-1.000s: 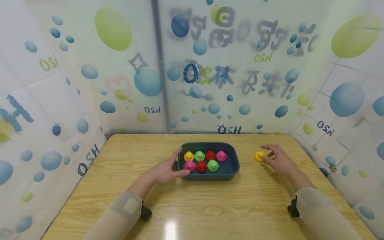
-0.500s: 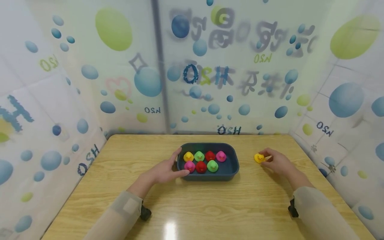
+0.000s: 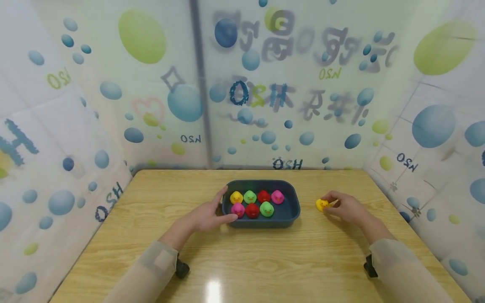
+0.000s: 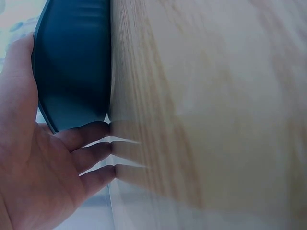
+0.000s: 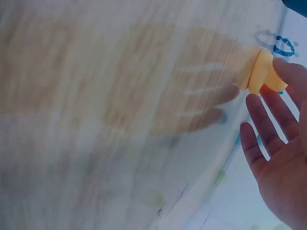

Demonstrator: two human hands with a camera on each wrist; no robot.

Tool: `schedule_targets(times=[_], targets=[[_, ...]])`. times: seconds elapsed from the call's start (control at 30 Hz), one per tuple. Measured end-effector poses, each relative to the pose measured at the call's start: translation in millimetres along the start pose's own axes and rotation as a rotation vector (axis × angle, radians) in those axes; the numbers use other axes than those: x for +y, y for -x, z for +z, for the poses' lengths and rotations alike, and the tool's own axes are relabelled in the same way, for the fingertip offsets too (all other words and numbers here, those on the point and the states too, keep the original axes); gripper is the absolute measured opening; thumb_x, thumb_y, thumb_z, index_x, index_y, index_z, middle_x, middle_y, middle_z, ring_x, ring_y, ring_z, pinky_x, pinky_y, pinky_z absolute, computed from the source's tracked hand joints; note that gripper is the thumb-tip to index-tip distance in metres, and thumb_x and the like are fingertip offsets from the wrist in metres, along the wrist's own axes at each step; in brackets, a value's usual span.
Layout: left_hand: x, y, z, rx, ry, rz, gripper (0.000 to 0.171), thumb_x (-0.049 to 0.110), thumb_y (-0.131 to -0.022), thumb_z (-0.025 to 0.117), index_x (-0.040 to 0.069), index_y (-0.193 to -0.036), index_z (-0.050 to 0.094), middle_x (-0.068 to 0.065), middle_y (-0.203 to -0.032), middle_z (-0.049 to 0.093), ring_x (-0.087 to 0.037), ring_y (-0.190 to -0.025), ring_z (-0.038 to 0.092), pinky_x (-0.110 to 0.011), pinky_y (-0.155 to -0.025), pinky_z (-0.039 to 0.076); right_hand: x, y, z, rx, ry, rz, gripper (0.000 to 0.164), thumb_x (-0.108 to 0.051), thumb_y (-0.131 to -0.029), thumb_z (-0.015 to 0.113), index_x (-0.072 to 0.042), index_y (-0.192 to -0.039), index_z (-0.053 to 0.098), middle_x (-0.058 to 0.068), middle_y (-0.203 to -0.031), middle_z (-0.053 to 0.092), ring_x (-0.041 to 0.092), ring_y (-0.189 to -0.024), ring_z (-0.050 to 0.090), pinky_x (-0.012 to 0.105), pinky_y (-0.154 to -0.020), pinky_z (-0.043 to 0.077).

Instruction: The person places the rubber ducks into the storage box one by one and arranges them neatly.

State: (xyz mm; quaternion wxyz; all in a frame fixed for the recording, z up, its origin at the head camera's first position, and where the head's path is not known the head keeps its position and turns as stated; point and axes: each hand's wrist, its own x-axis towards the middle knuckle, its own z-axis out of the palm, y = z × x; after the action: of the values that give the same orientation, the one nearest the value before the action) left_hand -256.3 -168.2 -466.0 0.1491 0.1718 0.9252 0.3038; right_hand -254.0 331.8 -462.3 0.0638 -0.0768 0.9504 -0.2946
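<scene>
At the left end of a dark blue tub (image 3: 293,210), my left hand (image 3: 206,215) rests with thumb along the front rim and fingers against the end wall. The left wrist view shows that palm flat, its fingers spread and their tips down at the tabletop. Right of the tub, my right hand (image 3: 348,207) pinches a small yellow rubber duck (image 3: 321,205) between thumb and forefinger, close over the wood. Its other fingers (image 5: 264,120) stay extended in the right wrist view. Several toy ducks sit in the tub in two rows, including a red duck (image 3: 252,211) and a green duck (image 3: 267,209).
The wood-grain table (image 3: 257,261) ends at a patterned curtain (image 3: 242,126) behind, with similar panels on both sides. Inside the tub, the right end shows bare floor beside the pink duck (image 3: 278,197) and the front green duck.
My right hand has closed thumb and forefinger on the yellow duck and moved it slightly left and toward me. The left hand and tub hold their place; the view shifts a little.
</scene>
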Motion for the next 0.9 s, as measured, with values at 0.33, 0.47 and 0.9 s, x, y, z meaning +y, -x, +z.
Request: schedule_targets(times=[0.33,0.47,0.9], targets=[[-1.2,-0.6,-0.4,0.003,0.003,-0.003,0.116,0.084,-0.093,0.065,0.035,-0.178,0.004,-0.024,-0.169,0.048,-0.040,-0.138,0.064,-0.063,-0.121,0.048,-13.2,9.0,8.6,0.004,0.015,-0.038,0.028,-0.025,-0.100,0.082,-0.012,-0.124,0.077,0.013,-0.122,0.075,0.022,-0.095,0.065,0.033,-0.076,0.055],[-2.3,-1.5,0.3,0.004,0.003,0.002,0.115,0.083,-0.093,0.065,0.036,-0.178,0.004,-0.024,-0.168,0.049,-0.041,-0.139,0.064,-0.063,-0.121,0.047,-17.5,12.7,13.7,0.007,-0.004,-0.055,0.027,-0.026,-0.100,0.083,-0.014,-0.123,0.077,0.011,-0.120,0.076,0.020,-0.093,0.064,0.029,-0.072,0.055],[-5.2,-2.8,2.1,0.002,0.006,-0.008,0.115,0.086,-0.091,0.064,0.039,-0.178,0.004,-0.021,-0.170,0.048,-0.042,-0.144,0.061,-0.063,-0.123,0.046,-33.5,12.3,13.7,0.097,-0.002,-0.200,0.031,-0.018,-0.102,0.080,-0.008,-0.131,0.075,0.008,-0.118,0.076,0.016,-0.087,0.062,0.026,-0.070,0.055]])
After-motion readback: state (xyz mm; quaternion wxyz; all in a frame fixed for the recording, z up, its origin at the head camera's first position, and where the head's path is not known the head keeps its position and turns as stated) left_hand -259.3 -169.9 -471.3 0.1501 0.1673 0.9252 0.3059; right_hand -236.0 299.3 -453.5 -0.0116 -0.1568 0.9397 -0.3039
